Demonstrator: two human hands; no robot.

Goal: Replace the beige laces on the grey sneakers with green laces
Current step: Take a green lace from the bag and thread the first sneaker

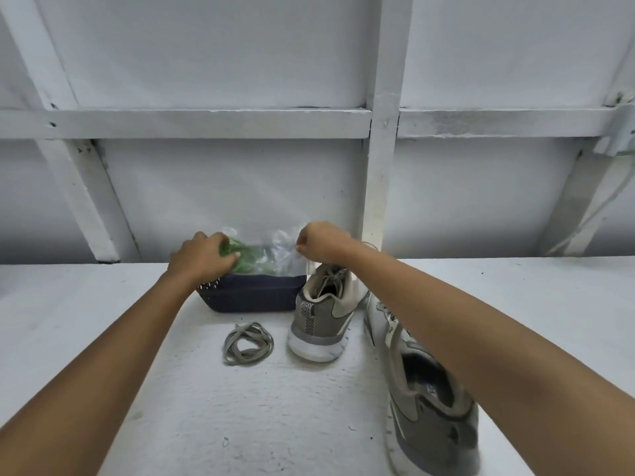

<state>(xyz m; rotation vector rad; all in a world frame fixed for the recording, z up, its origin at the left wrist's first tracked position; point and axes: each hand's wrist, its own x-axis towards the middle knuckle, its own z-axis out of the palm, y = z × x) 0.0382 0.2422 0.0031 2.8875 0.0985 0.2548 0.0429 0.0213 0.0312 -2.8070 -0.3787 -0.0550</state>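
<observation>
Left hand [202,255] grips green laces [245,261] in clear bag [275,249] over dark basket [254,293]; right hand [321,243] pinches bag edge.

dark basket [254,297], white table [103,304], white framed wall [206,187]

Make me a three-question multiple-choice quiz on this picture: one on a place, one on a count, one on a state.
1. Where does the loose beige lace lie? A) on the table before the basket B) on the floor C) inside the basket
2. How many grey sneakers are in view? A) one B) two C) three
3. What is the right hand doing? A) lying flat B) pinching the clear bag C) pointing

Answers: 1 A, it is coiled on the table. 2 B, one stands beside the basket, one nearer. 3 B, its fingers pinch the bag's edge; the left hand grips green laces.
</observation>
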